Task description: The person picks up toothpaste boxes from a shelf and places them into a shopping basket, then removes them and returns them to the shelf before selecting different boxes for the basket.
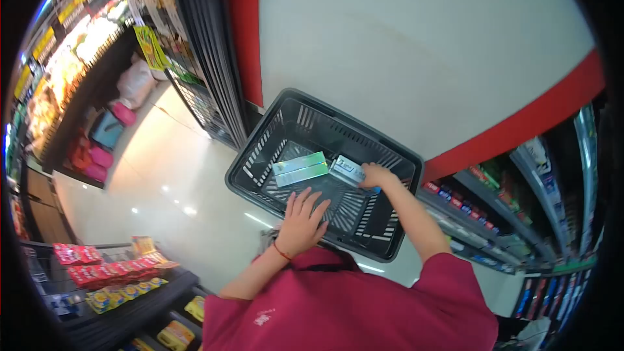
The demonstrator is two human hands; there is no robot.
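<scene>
The left hand (pixel 302 221) lies flat and released on the near rim of the basket (pixel 260 149), seemingly to steady it. The right hand (pixel 376 175) grasps a silver box (pixel 346 171) inside the basket, touching two green boxes (pixel 300 168) lying side by side.

Small silver-blue carton (pixel 346 171), lying flat on basket floor, one end pinched under right-hand fingertips, two pale green boxes (pixel 300 169) side by side, touching carton's far end, just beyond spread left-hand fingers, dark grey slatted plastic basket (pixel 257 149), open-topped, tilted, enclosing both grips
</scene>
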